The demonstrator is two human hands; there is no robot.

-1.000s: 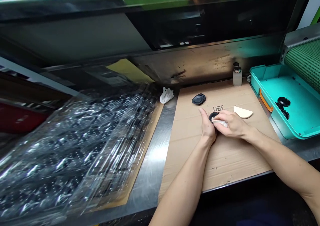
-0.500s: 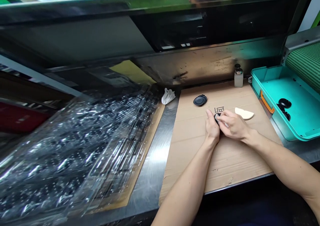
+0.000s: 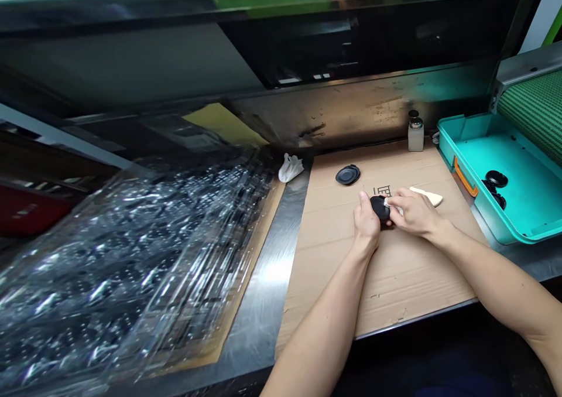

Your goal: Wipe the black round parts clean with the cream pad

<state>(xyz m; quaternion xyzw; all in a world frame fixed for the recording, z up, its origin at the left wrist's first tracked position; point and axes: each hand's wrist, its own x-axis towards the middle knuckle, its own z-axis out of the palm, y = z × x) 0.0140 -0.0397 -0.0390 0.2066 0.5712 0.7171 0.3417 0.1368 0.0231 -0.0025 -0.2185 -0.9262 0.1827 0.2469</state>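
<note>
A small black round part (image 3: 379,208) is held over the cardboard sheet (image 3: 325,233). My left hand (image 3: 367,220) grips it from the left, thumb up along its edge. My right hand (image 3: 411,211) pinches a small white piece, perhaps cloth, against the right side of the black part. Beyond my left hand, another black round part (image 3: 348,175) lies on the cardboard. A cream-coloured flat pad (image 3: 428,195) rests just behind my right hand, partly covered by it.
Left of the cardboard are stacked clear plastic trays (image 3: 144,250). A crumpled white cloth (image 3: 290,168) sits near its back left corner. At the back right stands a bottle (image 3: 415,135), beside a teal bin (image 3: 504,221) holding several black parts (image 3: 496,178).
The black part in my left hand has turned, so its broad dark face now shows. My right fingers have shifted to its right edge. The whole view has shifted slightly.
</note>
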